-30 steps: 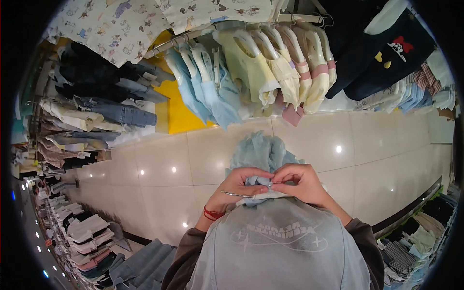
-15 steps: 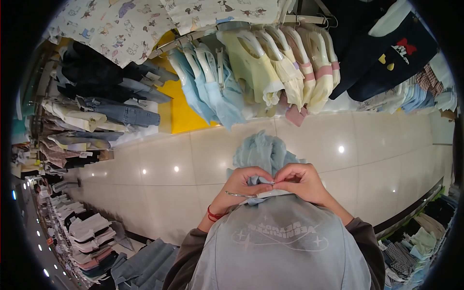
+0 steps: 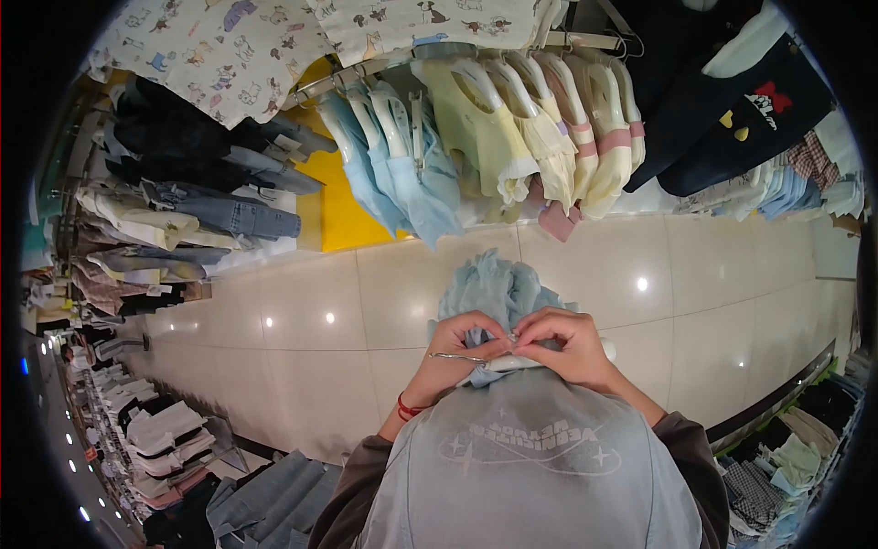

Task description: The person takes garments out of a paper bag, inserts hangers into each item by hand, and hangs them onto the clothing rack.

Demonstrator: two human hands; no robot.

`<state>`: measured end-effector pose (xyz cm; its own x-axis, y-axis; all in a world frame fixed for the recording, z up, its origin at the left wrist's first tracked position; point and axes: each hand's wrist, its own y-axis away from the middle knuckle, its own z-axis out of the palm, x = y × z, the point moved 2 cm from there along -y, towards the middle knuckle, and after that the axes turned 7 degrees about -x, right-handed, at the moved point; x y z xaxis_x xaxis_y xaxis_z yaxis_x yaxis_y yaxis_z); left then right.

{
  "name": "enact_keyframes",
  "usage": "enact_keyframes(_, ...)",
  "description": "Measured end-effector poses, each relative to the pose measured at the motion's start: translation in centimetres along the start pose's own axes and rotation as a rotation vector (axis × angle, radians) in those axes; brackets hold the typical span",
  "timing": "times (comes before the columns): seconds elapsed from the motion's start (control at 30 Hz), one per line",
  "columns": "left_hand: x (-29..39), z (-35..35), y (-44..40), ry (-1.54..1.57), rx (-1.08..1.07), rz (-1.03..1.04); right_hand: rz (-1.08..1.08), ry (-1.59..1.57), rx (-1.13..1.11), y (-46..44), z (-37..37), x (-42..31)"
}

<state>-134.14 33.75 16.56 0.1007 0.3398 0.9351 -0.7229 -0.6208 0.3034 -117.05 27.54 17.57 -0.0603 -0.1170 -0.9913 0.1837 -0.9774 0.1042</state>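
A light blue ruffled garment [image 3: 494, 285] hangs bunched in front of my chest, on a white hanger [image 3: 521, 363]. The hanger's metal hook [image 3: 455, 356] sticks out to the left, beneath my left fingers. My left hand [image 3: 462, 346] is closed in a pinch on the garment's upper edge. Opposite it, my right hand [image 3: 562, 340] pinches the same edge, thumb and forefinger nearly touching the left fingertips. Whatever small part lies between the fingertips is too small to make out. The hanger's right end shows beside my right hand.
A rail ahead carries light blue dresses [image 3: 416, 183] and pale yellow garments [image 3: 599, 137] on hangers. Jeans [image 3: 219, 215] hang at the left. Folded clothes [image 3: 165, 430] are stacked at lower left, and more clothes [image 3: 777, 467] lie at lower right. Tiled floor [image 3: 604, 256] runs between.
My right fingers have shifted slightly at the garment's edge, and the pinch has moved a little. More of the hanger's right end shows now. Both hands still hold the garment.
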Motion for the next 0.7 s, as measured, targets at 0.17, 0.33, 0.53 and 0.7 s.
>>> enact_keyframes(0.17, -0.7, -0.2, -0.4, 0.076, -0.027, -0.081, -0.074, 0.176, 0.014, -0.1, -0.1, -0.2)
enact_keyframes(0.33, -1.5, -0.5, -0.1, 0.538, -0.111, -0.189, -0.068, 0.380, -0.081, 0.0, -0.6, 0.0)
enact_keyframes(0.53, 1.0, -0.5, 1.6, 0.388, -0.165, -0.242, 0.087, 0.582, -0.310, 0.8, -1.9, 0.5)
enact_keyframes(0.7, -0.9, -1.5, 1.5, -0.477, -0.116, -0.177, 0.006, 0.728, -0.333, 0.0, -2.3, 2.5)
